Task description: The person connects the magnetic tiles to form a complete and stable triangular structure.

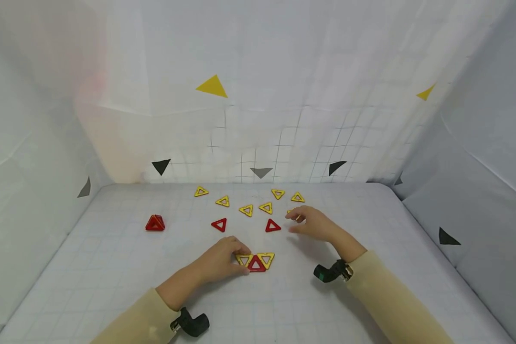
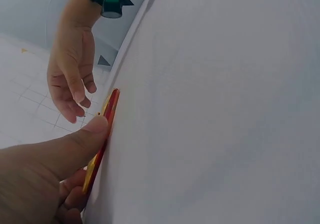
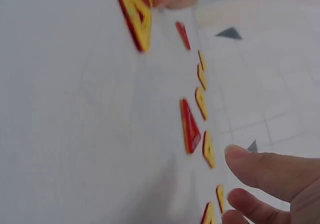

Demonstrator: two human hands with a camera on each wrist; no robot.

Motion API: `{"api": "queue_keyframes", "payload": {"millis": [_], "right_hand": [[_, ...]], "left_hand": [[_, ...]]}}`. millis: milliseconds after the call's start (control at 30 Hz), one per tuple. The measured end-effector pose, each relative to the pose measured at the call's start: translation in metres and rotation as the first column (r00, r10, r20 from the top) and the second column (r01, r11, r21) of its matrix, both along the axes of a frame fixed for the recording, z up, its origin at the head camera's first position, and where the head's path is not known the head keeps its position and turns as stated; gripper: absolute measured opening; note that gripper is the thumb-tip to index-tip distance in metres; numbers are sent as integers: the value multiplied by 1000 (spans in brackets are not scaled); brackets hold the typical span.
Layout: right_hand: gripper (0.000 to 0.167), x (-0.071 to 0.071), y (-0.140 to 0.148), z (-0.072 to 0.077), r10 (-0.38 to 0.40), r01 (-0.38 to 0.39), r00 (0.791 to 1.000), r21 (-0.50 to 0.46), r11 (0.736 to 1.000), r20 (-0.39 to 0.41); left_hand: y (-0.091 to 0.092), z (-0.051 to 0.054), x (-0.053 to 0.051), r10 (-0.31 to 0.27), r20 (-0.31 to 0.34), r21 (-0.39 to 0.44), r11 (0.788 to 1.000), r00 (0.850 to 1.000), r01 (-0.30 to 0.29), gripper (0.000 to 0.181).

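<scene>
Joined row of three tiles (image 1: 261, 263): yellow, red, yellow, all open-centre triangles; red points far, yellows point near. Sits near side, roughly mid-table, and looks flat from the head view.

Left hand (image 1: 221, 258) comes in from near left and pinches the row's left end, thumb on the near side, fingers on the far side. Right hand (image 1: 314, 223) reaches in from the right, fingers bent and thumb apart, nothing gripped. It's just beside a yellow tile (image 1: 289, 211), partly hidden by its fingers. Contact: can't tell.

Six more loose yellow tiles (image 1: 242, 209) spread across the far side. Two loose red tiles (image 1: 273, 230) between those and the row, one left, one right. Red pyramid (image 1: 155, 223) well off to the left.

Left wrist view gives the row edge-on with the thumb pressed to it; head doesn't show that edge. Right wrist view has the gap between thumb and fingers, plus yellow tiles near the fingertips. Pyramid shows in head only.
</scene>
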State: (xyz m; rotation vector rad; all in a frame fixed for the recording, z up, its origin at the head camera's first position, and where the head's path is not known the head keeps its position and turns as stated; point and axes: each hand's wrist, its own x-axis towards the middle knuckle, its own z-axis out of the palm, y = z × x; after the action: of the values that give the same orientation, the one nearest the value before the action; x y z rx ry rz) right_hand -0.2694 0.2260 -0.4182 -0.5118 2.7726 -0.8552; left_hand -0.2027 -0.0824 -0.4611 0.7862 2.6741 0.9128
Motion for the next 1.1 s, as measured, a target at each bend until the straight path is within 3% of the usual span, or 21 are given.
{"api": "queue_keyframes", "payload": {"millis": [167, 333, 633, 867, 1100], "right_hand": [[37, -16, 8, -12, -106, 106, 994, -5, 994, -20], [45, -27, 11, -18, -160, 160, 987, 27, 987, -17], [48, -35, 12, -27, -149, 150, 988, 38, 988, -39], [37, -36, 11, -28, -137, 140, 989, 45, 989, -57], [37, -37, 13, -27, -169, 170, 985, 47, 984, -13]], "left_hand": [[-1, -1, -1, -8, 11, 6, 1000, 1000, 8, 41], [-1, 0, 0, -3, 22, 3, 1000, 1000, 3, 41], [0, 3, 0, 19, 47, -7, 1000, 999, -19, 40], [-3, 1, -3, -9, 55, -3, 1000, 998, 10, 41], [-5, 0, -6, -34, 62, 0, 999, 998, 34, 40]]}}
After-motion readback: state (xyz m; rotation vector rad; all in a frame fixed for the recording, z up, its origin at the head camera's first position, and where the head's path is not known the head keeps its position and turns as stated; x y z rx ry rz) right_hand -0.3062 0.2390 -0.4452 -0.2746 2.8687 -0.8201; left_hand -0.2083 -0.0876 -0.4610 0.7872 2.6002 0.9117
